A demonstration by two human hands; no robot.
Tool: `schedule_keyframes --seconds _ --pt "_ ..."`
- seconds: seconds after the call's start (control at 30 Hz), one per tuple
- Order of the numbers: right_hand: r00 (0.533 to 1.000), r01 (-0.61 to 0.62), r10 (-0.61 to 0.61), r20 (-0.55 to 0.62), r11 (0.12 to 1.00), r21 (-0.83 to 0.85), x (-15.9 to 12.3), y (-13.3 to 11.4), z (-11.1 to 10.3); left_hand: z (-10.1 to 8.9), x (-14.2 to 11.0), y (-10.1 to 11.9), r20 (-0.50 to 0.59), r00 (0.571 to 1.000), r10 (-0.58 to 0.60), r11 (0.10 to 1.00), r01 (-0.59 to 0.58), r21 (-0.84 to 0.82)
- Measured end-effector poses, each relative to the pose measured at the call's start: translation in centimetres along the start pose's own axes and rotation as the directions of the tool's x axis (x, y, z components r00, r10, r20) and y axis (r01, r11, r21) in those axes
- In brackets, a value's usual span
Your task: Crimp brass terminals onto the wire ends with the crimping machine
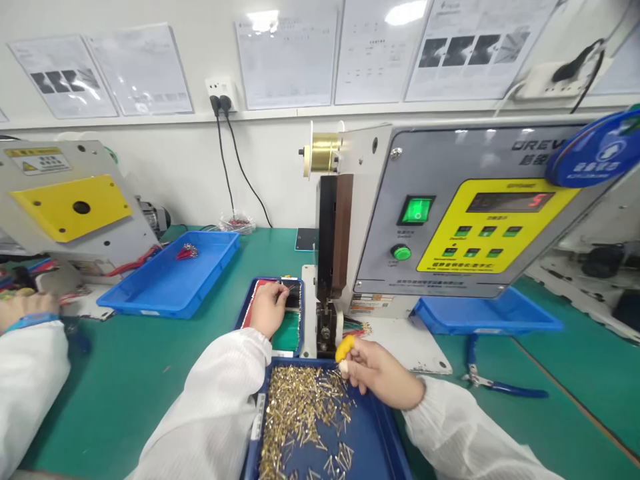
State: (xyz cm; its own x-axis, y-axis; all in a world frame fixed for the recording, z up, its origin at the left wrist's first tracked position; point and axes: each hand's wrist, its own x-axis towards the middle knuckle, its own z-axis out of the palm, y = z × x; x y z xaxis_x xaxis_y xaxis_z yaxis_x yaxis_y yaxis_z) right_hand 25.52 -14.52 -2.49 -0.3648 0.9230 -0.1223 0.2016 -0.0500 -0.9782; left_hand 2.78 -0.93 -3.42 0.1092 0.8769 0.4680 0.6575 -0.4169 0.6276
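Observation:
My left hand (269, 309) is over a small tray (301, 337) holding bundles of red, black and green wires. Its thumb and fingertips are pinched together at the black wires; anything between them is too small to make out. My right hand (377, 373) is closed, with a yellow finger cot (345, 349) on the index finger and a pale cover on the thumb tip. Those fingertips are above the edge of a blue tray (375, 427) of loose gold metal pins (300, 407), just right of the press tooling (326, 330). What they pinch is unclear.
A grey crimping machine (380, 220) with a lit green switch and wire spool (324, 153) stands ahead. Blue-handled cutters (500, 385) and a blue tray (485, 317) are right. At left are another blue tray (165, 280), a second machine (70, 200) and a co-worker's hand (27, 309).

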Motion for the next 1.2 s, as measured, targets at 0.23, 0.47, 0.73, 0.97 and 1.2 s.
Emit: schedule_keyframes --seconds 0.23,0.47,0.73,0.97,1.2 --pt "0.998 0.005 -0.007 0.066 1.0 0.026 -0.1 -3.5 -0.9 -0.5 -0.4 -0.2 -0.004 1.0 -0.005 0.999 0.005 -0.032" --pt "0.986 -0.057 0.055 0.159 0.998 0.012 2.5 -7.2 -3.9 -0.7 -0.6 -0.2 -0.027 1.0 0.014 0.998 -0.016 -0.058" --pt "0.993 0.121 -0.115 -0.039 0.947 0.296 4.2 -6.2 -2.6 -1.2 -0.5 0.3 -0.009 1.0 0.017 0.999 -0.017 -0.035" --pt "0.953 0.213 -0.149 -0.263 0.949 0.232 5.0 -4.3 -1.1 -1.1 -0.5 0.5 0.031 1.0 0.0 0.999 0.002 -0.046" --pt "0.924 0.212 -0.151 -0.352 0.967 0.142 5.5 -4.2 -0.8 -1.7 0.7 1.6 0.104 0.992 0.077 0.99 -0.088 0.109"
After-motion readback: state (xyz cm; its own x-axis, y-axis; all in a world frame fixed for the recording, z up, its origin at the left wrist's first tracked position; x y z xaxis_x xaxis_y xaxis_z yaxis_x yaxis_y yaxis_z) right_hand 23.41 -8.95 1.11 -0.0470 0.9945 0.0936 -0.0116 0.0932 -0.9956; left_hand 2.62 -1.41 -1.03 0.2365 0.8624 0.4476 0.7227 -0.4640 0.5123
